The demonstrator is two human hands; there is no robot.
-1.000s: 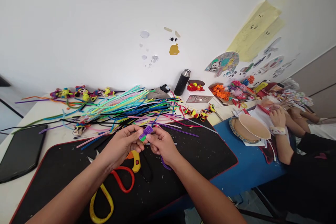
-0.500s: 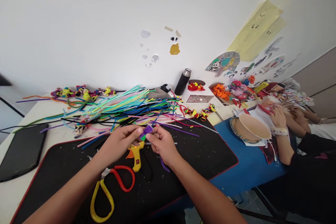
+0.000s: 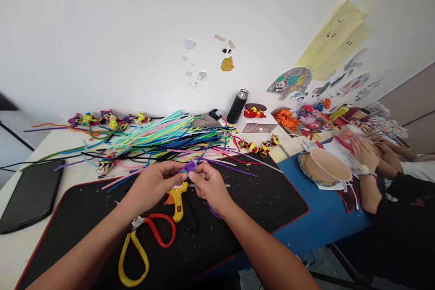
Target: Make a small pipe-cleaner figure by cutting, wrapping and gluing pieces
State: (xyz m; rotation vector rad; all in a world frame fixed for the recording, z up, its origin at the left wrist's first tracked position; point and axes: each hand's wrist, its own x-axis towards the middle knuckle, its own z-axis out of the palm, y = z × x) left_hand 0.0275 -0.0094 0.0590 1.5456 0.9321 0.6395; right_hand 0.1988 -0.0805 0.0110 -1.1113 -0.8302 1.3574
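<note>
Between my two hands is a small purple coil of pipe cleaner (image 3: pixel 190 166), with a bit of green partly hidden by the fingers. My left hand (image 3: pixel 163 179) pinches its left side, thumb on top. Thumb and fingers of my right hand (image 3: pixel 207 183) are closed on its right side, and a purple tail curls out below that hand. A yellow glue gun (image 3: pixel 177 204) lies on the black mat just under the hands. Scissors with one red and one yellow handle (image 3: pixel 136 253) rest open near my left forearm.
A large heap of coloured pipe cleaners (image 3: pixel 170 138) lies behind the hands. A black tablet (image 3: pixel 32 195) is at the left, a black thermos (image 3: pixel 237 106) against the wall. Paper bowls (image 3: pixel 329 163) stand at the right, beside another person's hand (image 3: pixel 365 154). Small finished figures (image 3: pixel 112 120) line the back.
My left thumb has shifted lower on the purple coil, and the green part shows less. The purple tail under my right hand has drawn up. The neighbour's hand has moved slightly.
</note>
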